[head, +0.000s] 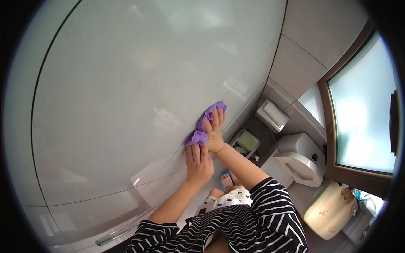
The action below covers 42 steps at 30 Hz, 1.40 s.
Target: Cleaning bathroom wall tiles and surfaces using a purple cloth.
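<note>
A crumpled purple cloth [198, 138] lies against the large glossy wall tile [120, 95], near a tile joint. My right hand [216, 128] presses the upper part of the cloth flat to the wall, fingers pointing up and slightly spread. Just below and to the left, my left hand [199, 163] has its fingertips on the lower bunch of the same cloth. The two hands are close together, the left one just beneath the right wrist.
To the right are a white tissue box [273, 114], a bin [255, 151] holding something green, a toilet [300, 170], and a brown-framed frosted window [330, 136]. A beige patterned panel [326, 212] is at the lower right. A glass shelf or bar [118, 235] runs along the wall at the lower left.
</note>
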Tool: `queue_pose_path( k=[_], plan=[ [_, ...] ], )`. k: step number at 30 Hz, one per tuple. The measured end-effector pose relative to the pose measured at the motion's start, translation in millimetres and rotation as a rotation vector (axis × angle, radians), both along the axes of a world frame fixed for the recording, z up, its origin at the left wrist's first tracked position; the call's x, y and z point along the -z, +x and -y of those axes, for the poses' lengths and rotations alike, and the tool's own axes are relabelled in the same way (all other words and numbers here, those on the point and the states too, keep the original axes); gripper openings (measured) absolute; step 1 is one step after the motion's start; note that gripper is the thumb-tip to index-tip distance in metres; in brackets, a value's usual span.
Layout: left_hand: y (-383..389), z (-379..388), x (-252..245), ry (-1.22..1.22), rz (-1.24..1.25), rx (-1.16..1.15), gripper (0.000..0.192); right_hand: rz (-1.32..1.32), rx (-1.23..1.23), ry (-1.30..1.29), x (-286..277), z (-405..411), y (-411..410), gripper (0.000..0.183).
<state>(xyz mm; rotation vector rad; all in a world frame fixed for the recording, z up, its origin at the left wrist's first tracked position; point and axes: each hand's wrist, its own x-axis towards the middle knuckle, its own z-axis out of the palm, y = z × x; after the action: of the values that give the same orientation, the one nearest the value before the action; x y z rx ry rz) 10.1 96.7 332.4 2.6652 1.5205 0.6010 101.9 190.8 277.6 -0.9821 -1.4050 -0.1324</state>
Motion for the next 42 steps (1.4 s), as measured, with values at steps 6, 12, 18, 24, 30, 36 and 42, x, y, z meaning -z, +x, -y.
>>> queue_pose_path(
  k=[6,12,18,24,30,36,42],
  plan=[
    [11,-18,-84,0.249,0.118,0.089,0.067,-0.424,0.036,-0.098,-109,-2,-18,0.062],
    [-54,39,-38,0.293,0.342,-0.123,0.084,0.115,-0.093,0.15,-110,38,-69,0.04],
    [-98,70,50,0.225,0.225,-0.141,0.072,0.296,-0.192,0.201,6,60,-91,0.039],
    [-116,74,98,0.115,0.221,0.005,0.071,0.132,-0.108,0.04,84,71,-110,0.051],
    [-142,82,95,0.335,0.336,-0.008,0.072,0.098,-0.077,-0.014,37,93,-154,0.07],
    [-167,75,-4,0.58,0.375,0.065,0.069,0.133,-0.017,0.178,-80,102,-182,0.066],
    [-188,92,57,0.547,0.357,-0.02,0.072,0.204,-0.008,0.194,-23,114,-208,0.055]
  ],
)
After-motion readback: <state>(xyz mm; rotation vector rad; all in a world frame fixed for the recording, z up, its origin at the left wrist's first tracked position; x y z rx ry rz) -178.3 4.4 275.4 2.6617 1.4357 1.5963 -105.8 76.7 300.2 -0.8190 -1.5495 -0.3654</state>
